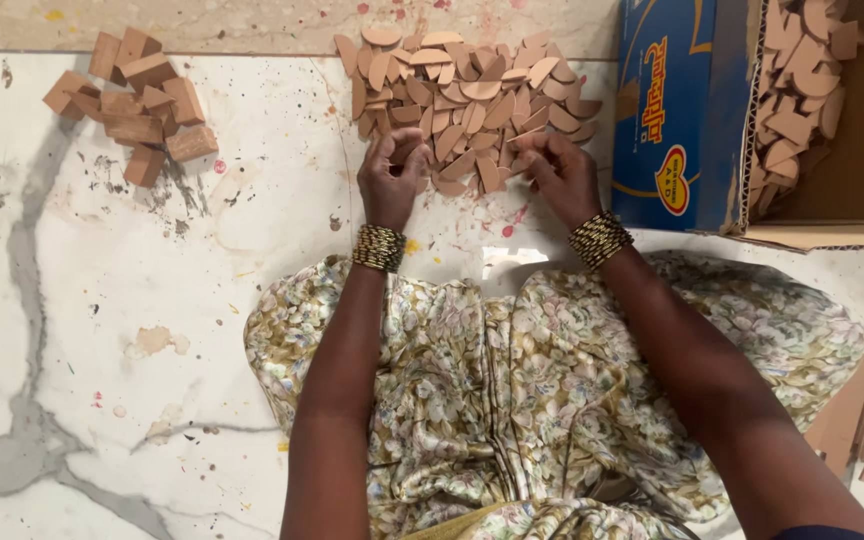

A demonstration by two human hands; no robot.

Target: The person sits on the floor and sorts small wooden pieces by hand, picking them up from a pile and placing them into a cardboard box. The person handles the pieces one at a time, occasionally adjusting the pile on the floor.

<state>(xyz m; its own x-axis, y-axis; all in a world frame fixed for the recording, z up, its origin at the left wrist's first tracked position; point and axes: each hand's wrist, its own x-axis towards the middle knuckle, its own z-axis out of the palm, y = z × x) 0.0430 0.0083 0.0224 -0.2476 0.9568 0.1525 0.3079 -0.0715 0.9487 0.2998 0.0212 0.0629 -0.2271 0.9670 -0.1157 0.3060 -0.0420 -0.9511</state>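
Half-round cardboard pieces: lying in a loose heap on the marble floor, just ahead of the person's knees.
Left hand: curling its fingers at the heap's near edge, seemingly pinching a piece; the grip itself is hidden.
Right hand: bending its fingers together over pieces at the heap's right edge.
Already stacked: small brown blocks sitting well apart at the upper left.
Remaining: most of the heap is lying unsorted, and the open blue carton is holding many more pieces.
Progress: seemingly at an early stage.
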